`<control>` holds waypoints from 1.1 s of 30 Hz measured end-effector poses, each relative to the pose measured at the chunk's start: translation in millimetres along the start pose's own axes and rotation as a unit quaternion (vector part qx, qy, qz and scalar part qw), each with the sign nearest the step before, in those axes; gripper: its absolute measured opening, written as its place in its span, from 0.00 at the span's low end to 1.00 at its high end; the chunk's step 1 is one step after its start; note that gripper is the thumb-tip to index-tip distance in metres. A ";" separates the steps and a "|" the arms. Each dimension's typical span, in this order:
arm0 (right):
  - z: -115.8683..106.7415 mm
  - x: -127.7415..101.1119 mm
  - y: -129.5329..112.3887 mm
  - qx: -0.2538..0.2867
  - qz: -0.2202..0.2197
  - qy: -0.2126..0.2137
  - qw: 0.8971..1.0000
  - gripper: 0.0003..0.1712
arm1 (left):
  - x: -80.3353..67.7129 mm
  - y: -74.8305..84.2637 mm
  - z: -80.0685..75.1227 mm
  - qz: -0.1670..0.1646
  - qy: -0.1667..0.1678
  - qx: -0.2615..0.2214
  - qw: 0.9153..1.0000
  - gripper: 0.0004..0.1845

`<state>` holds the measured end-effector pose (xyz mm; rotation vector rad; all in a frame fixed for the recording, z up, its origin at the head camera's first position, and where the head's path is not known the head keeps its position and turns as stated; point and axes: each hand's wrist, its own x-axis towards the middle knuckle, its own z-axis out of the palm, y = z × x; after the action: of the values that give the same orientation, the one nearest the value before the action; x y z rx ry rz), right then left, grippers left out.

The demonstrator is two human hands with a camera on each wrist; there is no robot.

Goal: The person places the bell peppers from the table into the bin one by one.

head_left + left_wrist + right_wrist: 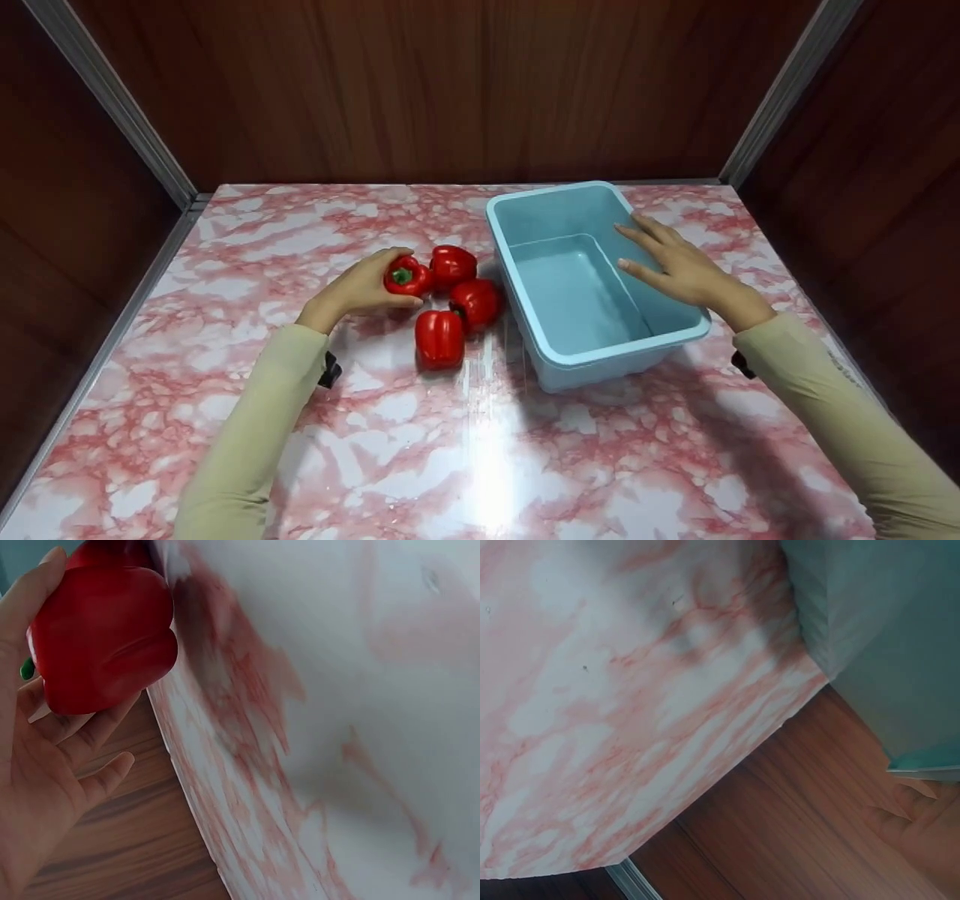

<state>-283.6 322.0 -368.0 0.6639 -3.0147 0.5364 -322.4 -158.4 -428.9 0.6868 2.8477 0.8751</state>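
My left hand (365, 283) grips a red bell pepper (409, 276) between thumb and fingers, its green stem turned toward the head camera. In the left wrist view the same pepper (105, 637) sits between the thumb and the spread fingers. Just right of it are three more red bell peppers: one at the back (453, 266), one in the middle (478, 303) and one in front (440, 340). A light blue plastic bin (531, 300) stands right of the peppers. Over its right rim my right hand (679, 266) reaches with fingers spread and nothing held.
The table (360, 465) has a pink and white marbled top. Dark wood panels (420, 90) with grey metal corner strips enclose its back and sides. The bin's inside shows a bare floor (570, 292). A bright glare lies on the tabletop near the front.
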 end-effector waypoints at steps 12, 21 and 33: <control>1.3 -0.1 0.8 0.009 0.007 -0.002 1.000 0.35 | -1.0 0.1 -3.4 -0.001 -0.004 -0.007 1.000 0.49; -0.4 0.1 -0.6 0.008 0.012 -0.007 1.000 0.35 | -1.9 6.5 -10.3 -0.004 0.006 -0.018 1.000 0.47; -0.6 0.3 0.4 0.015 0.002 -0.003 1.000 0.35 | -0.5 9.9 -12.4 0.019 0.023 -0.017 0.999 0.47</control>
<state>-284.1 322.4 -367.5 0.6635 -3.0201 0.5814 -320.6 -157.7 -413.1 0.7299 2.8612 0.9554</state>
